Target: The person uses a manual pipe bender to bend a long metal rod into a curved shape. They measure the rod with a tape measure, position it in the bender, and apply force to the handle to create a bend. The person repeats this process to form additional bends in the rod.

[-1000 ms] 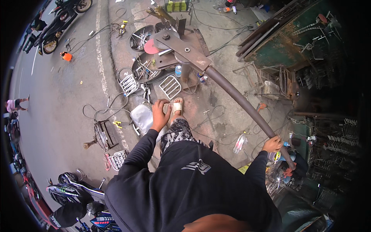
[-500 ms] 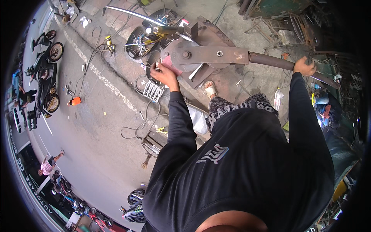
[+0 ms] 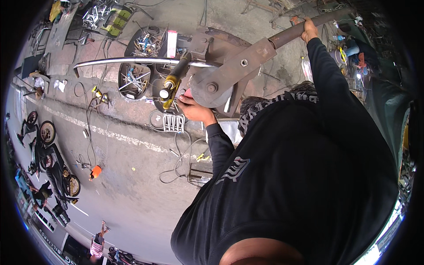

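My right hand (image 3: 310,31) is wrapped round the brown pipe handle (image 3: 287,35) of a rusty metal bender, far right. The bender's flat lever arm (image 3: 254,59) runs from this handle down-left to a bolt on a round grey disc (image 3: 205,86). A shiny chrome tube (image 3: 128,60), its left end bent down, reaches into the bender from the left. My left hand (image 3: 196,110) is at the disc's left edge, fingers curled by a reddish part; what they hold is hidden. Just above-left of these fingers is a black-and-gold cylinder (image 3: 176,78) with a silver end.
Black bins (image 3: 132,94) of metal parts stand left of the bender. A white rack (image 3: 173,123), cables and a metal frame (image 3: 198,173) lie below it. Parked motorcycles (image 3: 55,165) and an orange object (image 3: 95,172) are on the road. Another person (image 3: 360,53) crouches at far right.
The view has turned, so the lever now slants up to the right and more of the chrome tube shows. My right hand stays on the handle, my left hand by the disc.
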A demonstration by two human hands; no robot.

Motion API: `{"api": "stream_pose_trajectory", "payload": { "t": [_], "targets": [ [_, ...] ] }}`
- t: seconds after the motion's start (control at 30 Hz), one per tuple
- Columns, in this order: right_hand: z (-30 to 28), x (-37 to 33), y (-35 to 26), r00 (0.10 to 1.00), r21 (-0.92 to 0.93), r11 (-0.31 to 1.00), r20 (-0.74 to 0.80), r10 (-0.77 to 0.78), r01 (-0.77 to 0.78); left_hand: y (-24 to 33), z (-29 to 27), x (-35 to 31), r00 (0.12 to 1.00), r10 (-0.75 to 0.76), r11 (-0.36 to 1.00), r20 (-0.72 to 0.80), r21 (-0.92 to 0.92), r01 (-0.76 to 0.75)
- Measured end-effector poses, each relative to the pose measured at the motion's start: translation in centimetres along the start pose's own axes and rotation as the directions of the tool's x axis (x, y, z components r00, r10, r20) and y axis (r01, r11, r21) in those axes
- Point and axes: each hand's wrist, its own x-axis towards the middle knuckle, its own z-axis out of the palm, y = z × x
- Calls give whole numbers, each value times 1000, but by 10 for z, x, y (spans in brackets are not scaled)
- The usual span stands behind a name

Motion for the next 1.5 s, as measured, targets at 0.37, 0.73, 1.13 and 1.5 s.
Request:
{"api": "stream_pose_trajectory", "payload": {
  "t": [0.37, 0.73, 1.13, 1.5],
  "targets": [
    [165, 42, 31, 949, -156, 957, 242, -202, 243, 3, -1, 1, 999, -17, 996, 28, 91, 14],
    [222, -1, 24, 925, -284, 901, 291, -244, 327, 4, 1, -1, 1000, 9, 996, -23, 94, -7],
    [223, 18, 11, 523, -594, -493, 801, -291, 636, 2, 3, -1, 998, 47, 993, -36, 109, -43],
    [231, 31, 11, 598, -672, -241, 736, -315, 700, -19, -11, 11, 983, 61, 992, 176, -120, -40]
  ]
}}
